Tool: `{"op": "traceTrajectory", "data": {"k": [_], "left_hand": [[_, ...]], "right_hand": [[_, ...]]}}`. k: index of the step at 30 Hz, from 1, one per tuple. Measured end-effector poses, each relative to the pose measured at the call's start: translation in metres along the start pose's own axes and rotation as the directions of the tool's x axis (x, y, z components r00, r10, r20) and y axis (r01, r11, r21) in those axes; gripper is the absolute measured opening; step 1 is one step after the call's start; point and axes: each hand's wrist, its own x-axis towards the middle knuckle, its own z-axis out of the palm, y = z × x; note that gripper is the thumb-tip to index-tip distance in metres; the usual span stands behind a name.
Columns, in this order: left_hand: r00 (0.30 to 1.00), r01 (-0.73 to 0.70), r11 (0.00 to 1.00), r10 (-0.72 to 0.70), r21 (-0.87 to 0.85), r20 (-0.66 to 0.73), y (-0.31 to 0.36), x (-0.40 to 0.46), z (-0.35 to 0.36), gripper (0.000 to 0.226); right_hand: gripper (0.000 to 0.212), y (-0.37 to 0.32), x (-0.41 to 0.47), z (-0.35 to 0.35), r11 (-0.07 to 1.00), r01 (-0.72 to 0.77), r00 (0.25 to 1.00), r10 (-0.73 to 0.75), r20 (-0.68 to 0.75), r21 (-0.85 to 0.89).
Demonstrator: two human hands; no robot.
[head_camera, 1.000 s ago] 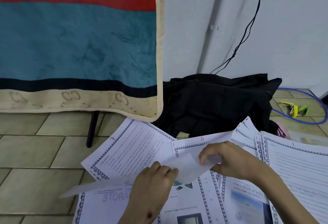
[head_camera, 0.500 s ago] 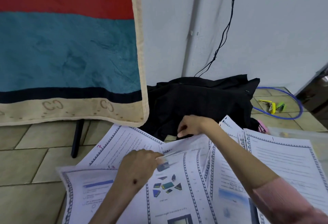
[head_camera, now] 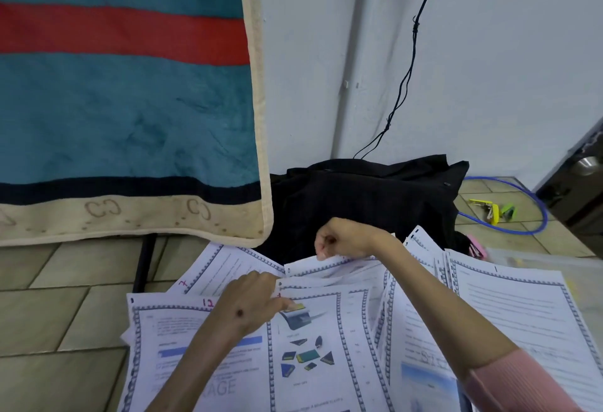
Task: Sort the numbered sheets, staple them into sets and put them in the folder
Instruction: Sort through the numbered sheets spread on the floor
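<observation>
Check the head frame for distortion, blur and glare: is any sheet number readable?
Head view: wide-angle bending curves the wall corner; light is even, without glare on the sheets; 12, 7 and 1 are readable; the bottom-right sheet looks soft; both hands are sharp.

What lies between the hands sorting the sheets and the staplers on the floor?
The black cloth bundle and more fanned sheets lie between the right hand and the yellow and green staplers. The left hand rests on the picture sheet, farther away.
</observation>
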Motion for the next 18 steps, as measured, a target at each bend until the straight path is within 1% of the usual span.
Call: {"op": "traceTrajectory", "data": {"k": [2, 6, 8, 9, 10, 11, 12, 13, 15, 16, 18], "left_hand": [[1.0, -0.002, 1.0, 0.002, -0.03, 0.001, -0.001, 0.002, -0.001, 0.05], [0.995, 0.044, 0.989, -0.032, -0.138, 0.09, -0.007, 0.013, -0.004, 0.046], [0.987, 0.084, 0.971, -0.051, -0.225, 0.149, -0.013, 0.022, -0.003, 0.045], [0.986, 0.088, 0.962, -0.047, -0.26, 0.162, -0.017, 0.027, -0.002, 0.051], [0.982, 0.101, 0.952, -0.048, -0.289, 0.183, -0.022, 0.032, -0.001, 0.062], [0.98, 0.092, 0.945, -0.031, -0.313, 0.194, -0.026, 0.035, 0.0, 0.076], [0.981, 0.079, 0.94, -0.014, -0.333, 0.195, -0.028, 0.038, 0.002, 0.09], [0.98, 0.071, 0.933, 0.001, -0.353, 0.199, -0.027, 0.041, 0.004, 0.095], [0.979, 0.069, 0.928, 0.007, -0.365, 0.203, -0.017, 0.038, -0.003, 0.079], [0.979, 0.076, 0.936, -0.005, -0.343, 0.204, -0.014, 0.037, -0.004, 0.077], [0.98, 0.079, 0.958, -0.024, -0.275, 0.195, -0.014, 0.041, -0.001, 0.082]], "right_hand": [[0.033, -0.014, -0.005, -0.011, 0.998, 0.054, 0.995, -0.055, -0.08, -0.019], [0.03, -0.05, -0.021, -0.038, 0.984, 0.176, 0.96, -0.172, -0.221, -0.002], [0.021, -0.067, -0.029, -0.051, 0.975, 0.222, 0.933, -0.217, -0.289, -0.014], [0.014, -0.075, -0.035, -0.057, 0.971, 0.239, 0.918, -0.23, -0.324, -0.011], [0.006, -0.083, -0.041, -0.063, 0.968, 0.252, 0.902, -0.24, -0.358, -0.013], [0.003, -0.091, -0.047, -0.069, 0.964, 0.264, 0.883, -0.255, -0.395, -0.034], [0.008, -0.099, -0.054, -0.076, 0.96, 0.272, 0.86, -0.275, -0.431, -0.069], [0.011, -0.107, -0.061, -0.082, 0.953, 0.283, 0.836, -0.299, -0.461, -0.106], [0.011, -0.123, -0.081, -0.094, 0.938, 0.313, 0.782, -0.344, -0.52, -0.149], [0.011, -0.132, -0.091, -0.098, 0.928, 0.33, 0.75, -0.369, -0.549, -0.172], [0.011, -0.147, -0.115, -0.106, 0.907, 0.346, 0.676, -0.42, -0.605, -0.242]]}}
